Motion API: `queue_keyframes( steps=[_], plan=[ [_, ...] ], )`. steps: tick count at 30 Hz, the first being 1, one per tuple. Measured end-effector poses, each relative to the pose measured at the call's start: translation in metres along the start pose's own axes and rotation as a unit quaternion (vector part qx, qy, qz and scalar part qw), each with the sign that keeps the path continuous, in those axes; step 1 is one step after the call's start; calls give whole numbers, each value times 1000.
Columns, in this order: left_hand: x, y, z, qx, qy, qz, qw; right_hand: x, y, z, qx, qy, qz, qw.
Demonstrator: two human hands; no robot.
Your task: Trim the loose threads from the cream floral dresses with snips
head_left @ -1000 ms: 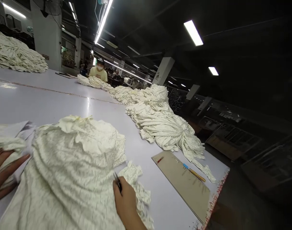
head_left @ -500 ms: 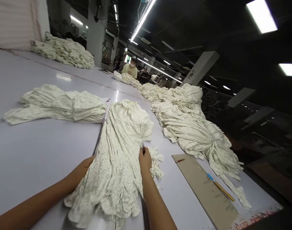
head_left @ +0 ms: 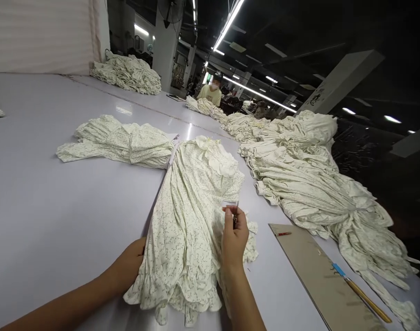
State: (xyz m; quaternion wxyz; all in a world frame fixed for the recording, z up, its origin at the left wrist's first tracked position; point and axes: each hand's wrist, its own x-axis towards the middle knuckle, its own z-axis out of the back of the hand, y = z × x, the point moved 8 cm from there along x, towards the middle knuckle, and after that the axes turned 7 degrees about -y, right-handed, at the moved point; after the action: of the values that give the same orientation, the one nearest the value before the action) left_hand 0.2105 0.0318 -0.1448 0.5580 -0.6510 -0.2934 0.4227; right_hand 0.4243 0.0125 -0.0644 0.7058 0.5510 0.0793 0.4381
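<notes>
A cream floral dress lies spread lengthwise on the pale table in front of me. My left hand rests on the dress's left edge near the hem, its fingers tucked under the fabric. My right hand is closed at the dress's right side, pinching a small dark tool and a fold of cloth. A loose scrap of the same fabric lies just right of that hand.
A folded dress pile lies to the left. A long heap of dresses runs along the table's right side. A cardboard sheet with a wooden-handled tool is at right. Another stack and a person are far back.
My head has turned left and down, showing more table. My left hand slid from the far left onto the dress's edge. My right hand rose slightly and turned upright with its tool.
</notes>
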Motion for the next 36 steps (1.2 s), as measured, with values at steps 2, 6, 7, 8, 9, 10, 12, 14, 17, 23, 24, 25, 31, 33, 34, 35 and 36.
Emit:
queue_keyframes(
  steps=[2, 6, 7, 8, 9, 10, 12, 14, 17, 23, 24, 25, 31, 33, 34, 35, 36],
  plan=[
    [0, 1, 0, 5, -22, -5, 1000, -28, 39, -24, 20, 93, 69, 993],
    [4, 4, 8, 29, -70, -16, 997, -79, 77, -73, -47, 270, 215, 937],
    [5, 4, 14, 39, -79, -18, 996, -83, 72, -78, -83, 283, 234, 927],
    [7, 3, 24, 49, -86, -19, 995, -82, 63, -79, -121, 284, 244, 919],
    [8, 2, 36, 56, -95, -19, 994, -77, 52, -75, -155, 277, 247, 916],
    [8, 1, 50, 59, -105, -15, 993, -70, 38, -69, -187, 268, 247, 912],
    [8, 0, 81, 45, -123, 12, 991, -53, 13, -51, -244, 243, 244, 907],
    [4, 2, 106, 7, -124, 58, 991, -37, -8, -32, -286, 216, 236, 903],
    [-2, 2, 117, -59, -109, 108, 986, -23, -26, -13, -325, 177, 218, 903],
    [7, -3, 97, -147, -92, 94, 980, -28, -35, -9, -331, 129, 192, 915],
    [12, -3, 95, -147, -94, 97, 980, -30, -35, -9, -326, 124, 188, 918],
    [17, -3, 93, -145, -98, 102, 979, -32, -36, -9, -319, 119, 184, 922],
    [52, -4, 24, -193, 63, 143, 969, -33, -39, -4, -249, 86, 149, 953],
    [54, -5, -11, -211, 140, 159, 954, -31, -42, -2, -221, 69, 134, 964],
    [52, -7, -26, -215, 172, 166, 947, -31, -44, -1, -207, 61, 127, 968],
    [49, -8, -39, -216, 201, 171, 940, -30, -46, 0, -192, 55, 120, 972],
    [43, -9, -49, -214, 227, 179, 933, -29, -48, 1, -178, 48, 114, 976]
  ],
)
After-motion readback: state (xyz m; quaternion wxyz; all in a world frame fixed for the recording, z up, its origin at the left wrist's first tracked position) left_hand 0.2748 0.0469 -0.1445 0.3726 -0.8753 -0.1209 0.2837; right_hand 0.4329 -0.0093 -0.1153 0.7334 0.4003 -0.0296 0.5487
